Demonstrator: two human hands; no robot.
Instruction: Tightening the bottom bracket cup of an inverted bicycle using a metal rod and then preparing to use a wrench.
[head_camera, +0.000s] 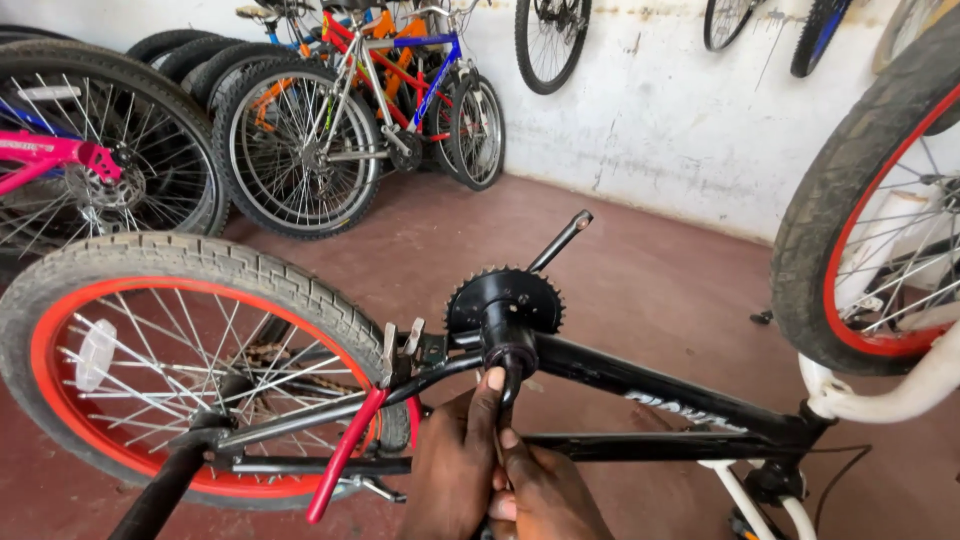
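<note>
At the bottom bracket of an upturned black bicycle frame (640, 385), both hands were closed around the near crank arm (508, 385): the left hand (455, 470) wrapped it with the thumb pressed up the shaft, the right hand (545, 495) clasped just below. Behind them stood the black chainring (505, 298), and left of it the red-rimmed rear wheel (190, 365).

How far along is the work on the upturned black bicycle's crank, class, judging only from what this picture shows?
Looks done: the black bicycle frame lies wheels-up, and the chainring sits on the bottom bracket with one crank arm pointing up. In hand: the left hand and right hand together grip the near crank arm below the bracket. Left: no pedal shows on the upper arm, and no chain shows on the chainring.
</note>
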